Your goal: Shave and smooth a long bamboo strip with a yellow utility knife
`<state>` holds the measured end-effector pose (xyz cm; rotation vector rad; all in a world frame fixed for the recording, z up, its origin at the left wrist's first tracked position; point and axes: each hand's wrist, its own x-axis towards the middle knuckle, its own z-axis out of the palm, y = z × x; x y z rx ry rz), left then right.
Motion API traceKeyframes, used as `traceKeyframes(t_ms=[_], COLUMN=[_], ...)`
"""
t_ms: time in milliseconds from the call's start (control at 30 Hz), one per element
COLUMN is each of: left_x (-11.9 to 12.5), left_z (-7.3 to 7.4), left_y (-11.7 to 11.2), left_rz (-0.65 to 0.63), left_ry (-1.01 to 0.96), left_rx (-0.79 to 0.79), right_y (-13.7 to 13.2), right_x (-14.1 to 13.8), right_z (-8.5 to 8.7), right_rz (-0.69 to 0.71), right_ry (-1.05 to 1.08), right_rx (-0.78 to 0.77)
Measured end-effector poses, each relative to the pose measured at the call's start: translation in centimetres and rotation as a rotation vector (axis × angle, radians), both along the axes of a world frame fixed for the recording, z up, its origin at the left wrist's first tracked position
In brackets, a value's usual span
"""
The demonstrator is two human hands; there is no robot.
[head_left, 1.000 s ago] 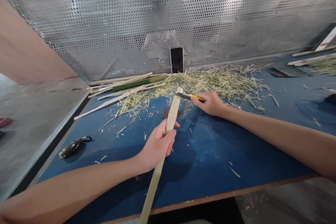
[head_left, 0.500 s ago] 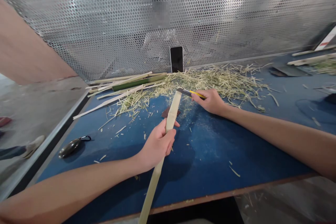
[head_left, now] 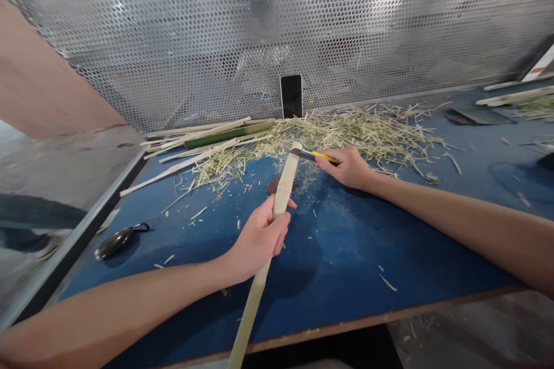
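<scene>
My left hand [head_left: 262, 236] is closed around a long pale bamboo strip [head_left: 285, 183], which slants from below the table's front edge up toward the back. My right hand [head_left: 346, 167] grips a utility knife [head_left: 322, 156] with a yellow and dark handle. Its blade lies across the strip, a little below the far end. Under the strip, a small brownish-red piece [head_left: 273, 185] lies on the blue table [head_left: 346, 259], partly hidden.
A heap of shavings [head_left: 367, 132] spreads along the back, below a phone [head_left: 291, 96] leaning on the perforated metal panel [head_left: 194, 40]. Bamboo strips [head_left: 186, 167] and a green bamboo piece [head_left: 229, 135] lie at back left. A dark oval object with a clip [head_left: 116, 242] sits at left.
The knife blade has shifted slightly down the strip from its far tip toward me. My left hand stays in place. At the far left, a person's leg has moved.
</scene>
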<state>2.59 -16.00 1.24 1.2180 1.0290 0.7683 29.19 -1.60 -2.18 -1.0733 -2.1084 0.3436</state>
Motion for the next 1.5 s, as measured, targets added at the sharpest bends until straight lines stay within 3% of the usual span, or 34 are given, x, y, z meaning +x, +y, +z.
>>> traceKeyframes(t_ms=[367,1500], left_x=[0.08,-0.18], left_z=[0.06,-0.02], left_y=[-0.04,0.11], left_rz=[0.013,-0.023], left_ry=[0.003,0.041], left_rx=[0.005,0.027], right_y=[-0.05,-0.07], right_x=[0.06,-0.04], right_z=[0.00,0.32], right_rz=[0.009,0.028], right_ry=[-0.037,-0.009], right_rx=[0.046,-0.045])
